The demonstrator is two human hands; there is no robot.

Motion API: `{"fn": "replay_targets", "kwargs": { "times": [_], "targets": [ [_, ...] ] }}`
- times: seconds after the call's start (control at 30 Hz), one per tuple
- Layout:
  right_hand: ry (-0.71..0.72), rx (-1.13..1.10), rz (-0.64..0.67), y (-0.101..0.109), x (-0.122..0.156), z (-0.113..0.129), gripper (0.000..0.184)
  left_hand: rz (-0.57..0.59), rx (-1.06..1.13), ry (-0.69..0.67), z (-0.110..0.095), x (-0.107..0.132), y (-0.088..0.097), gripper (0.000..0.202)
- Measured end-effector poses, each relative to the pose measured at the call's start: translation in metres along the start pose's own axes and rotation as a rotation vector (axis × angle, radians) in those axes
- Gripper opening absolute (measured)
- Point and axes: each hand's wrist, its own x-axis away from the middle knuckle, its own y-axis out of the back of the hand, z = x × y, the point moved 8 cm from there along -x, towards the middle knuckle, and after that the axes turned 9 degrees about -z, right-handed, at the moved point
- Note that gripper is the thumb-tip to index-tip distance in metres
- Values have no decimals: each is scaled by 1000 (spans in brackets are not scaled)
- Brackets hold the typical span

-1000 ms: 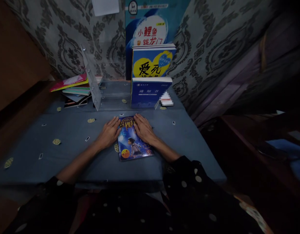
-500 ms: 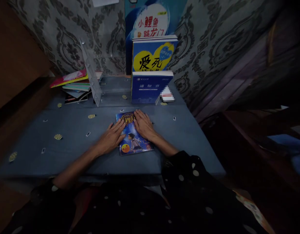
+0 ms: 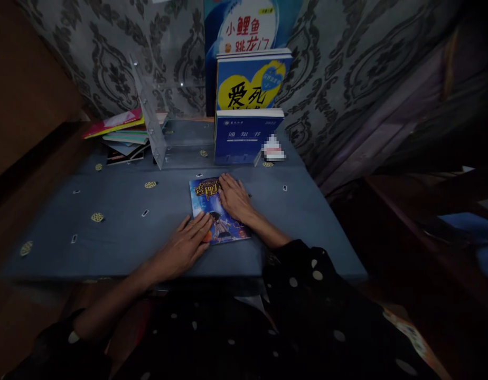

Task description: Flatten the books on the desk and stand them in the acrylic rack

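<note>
A blue paperback book (image 3: 206,200) with gold lettering and a drawn figure on its cover lies flat on the table, cover up. Across its lower left part rests my left hand (image 3: 184,243), fingers stretched out and covering some of the cover art. My right hand (image 3: 235,199) lies flat along the book's upper right side, with its fingers extended over the edge of the title. Both hands are open and hold nothing. Parts of the cover are hidden under the fingers.
Several books stand upright in a clear acrylic rack (image 3: 151,121), a dark blue one (image 3: 244,140) in front. To its left leans a stack of thin books (image 3: 123,137). A blurred white object (image 3: 273,149) sits right of the rack. A blue patterned cloth (image 3: 121,243) covers the table.
My left hand has slid down the book toward its lower left corner, uncovering more of the title. My right hand stays on the upper right side. The view has tilted slightly.
</note>
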Motion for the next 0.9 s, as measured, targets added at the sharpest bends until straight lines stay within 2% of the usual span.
{"fn": "replay_targets", "kwargs": {
  "times": [0.13,0.27,0.43,0.6,0.77,0.9],
  "targets": [
    [9,-27,9,-2,-1,-3,55,44,90,14,-4,6,4,57],
    [59,-97,41,-1,-2,-5,58,59,139,87,11,1,6,54],
    [84,-155,43,3,13,-5,62,-51,52,218,44,-18,4,55],
    [61,-148,20,11,50,2,63,-148,76,290,60,-33,6,55],
    [12,-100,5,19,83,9,64,-287,352,361,72,-39,14,58],
    [-2,-86,4,23,89,12,64,-433,807,452,83,-44,12,62]
  ]
}}
